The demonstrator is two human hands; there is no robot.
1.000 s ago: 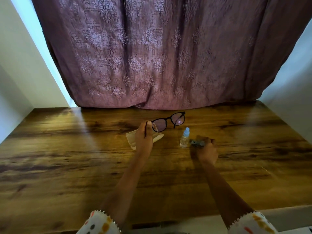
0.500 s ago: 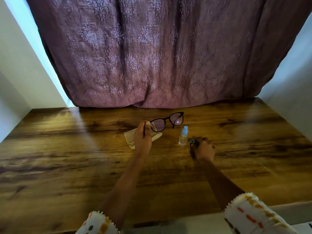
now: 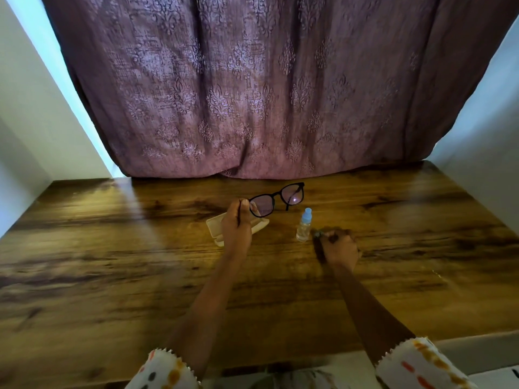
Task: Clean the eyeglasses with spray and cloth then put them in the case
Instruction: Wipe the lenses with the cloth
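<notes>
While the left hand (image 3: 237,228) holds the eyeglasses (image 3: 292,195) up above the table (image 3: 112,262), the right hand (image 3: 339,247) is low on the wood. The two hands are apart, with the spray bottle (image 3: 304,225) between them.

The left hand pinches one thin black arm of the eyeglasses with its thumb and fingers. The eyeglasses have a black frame. They stick out to the right of the hand, tilted, with the far lens higher. A small bright spot of light shines in that lens.

Under the left hand lies the case (image 3: 214,224). It is pale cream and it is open. The hand hides its middle, so only its two ends show.

The spray bottle stands upright on the table, just to the left of the right hand. It is small and clear, with a light blue cap on top.

The right hand has its fingers curled down over the cloth (image 3: 318,235). The cloth is small and dark, and only a little bit peeks out by the fingertips, near the bottle.

A big purple curtain (image 3: 252,94) with a leafy pattern hangs behind the table. Both arms come out of white sleeves (image 3: 165,369) with orange spots
</notes>
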